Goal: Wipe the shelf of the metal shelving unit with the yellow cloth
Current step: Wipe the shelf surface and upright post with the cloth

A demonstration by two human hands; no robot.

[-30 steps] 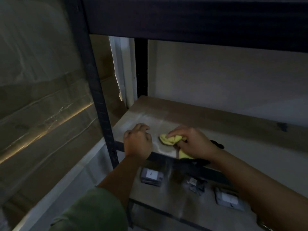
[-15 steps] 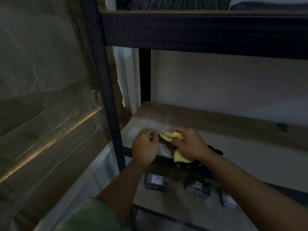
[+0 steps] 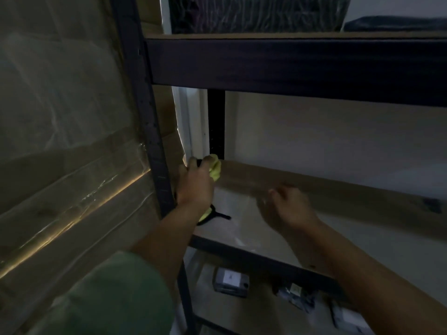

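Yellow cloth (image 3: 216,169) sits bunched in the left hand (image 3: 195,187), whose fingers are curled tight around it at the far left corner of the shelf (image 3: 314,228); a soft crumpled fold pokes out past the fingertips, and a second yellow scrap shows under the wrist beside a thin black strap or loop (image 3: 217,215) lying on the board. Just right of that grip, the right hand (image 3: 287,211) hovers over the shelf with fingers loosely spread and nothing in them; it is blurred, so whether it touches the surface cannot be told. The shelf is a pale, flat, wood-look board set in a dark metal frame, whose perforated front upright (image 3: 150,131) rises immediately left of the gripping hand. Below the grip, on the lower shelf (image 3: 254,315), lie several small dark packets (image 3: 231,282) with white labels; the print on them is too small to read. Above, a dark crossbeam (image 3: 290,66) carries another board with a dark, streaky bundle on it. Left of the upright stands a large flat cardboard package (image 3: 67,151) wrapped in shiny clear film. A green sleeve (image 3: 116,298) covers the left upper arm.
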